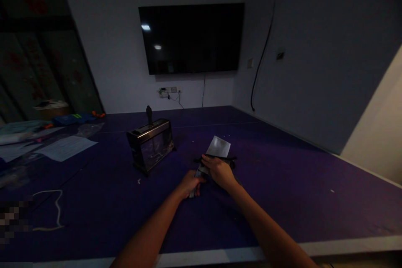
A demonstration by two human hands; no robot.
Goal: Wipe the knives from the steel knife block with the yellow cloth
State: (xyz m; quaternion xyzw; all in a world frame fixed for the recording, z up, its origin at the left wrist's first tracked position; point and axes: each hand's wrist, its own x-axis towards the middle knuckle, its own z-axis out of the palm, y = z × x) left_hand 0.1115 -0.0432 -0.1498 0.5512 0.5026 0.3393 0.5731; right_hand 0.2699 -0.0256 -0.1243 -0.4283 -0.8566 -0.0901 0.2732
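Note:
Both my arms reach out over a dark purple floor mat. My left hand is closed round the near end of a small silvery packet that lies on the mat. My right hand rests on top of the same packet, fingers curled over its middle, beside a thin black strap or cord. The packet's pale far end sticks out beyond my fingers. In this dim light I cannot make out what the packet is.
A small glass tank with a metal rim stands on the mat to the left, a dark bottle behind it. Papers, toys and a white cord lie at far left. A black TV hangs on the wall.

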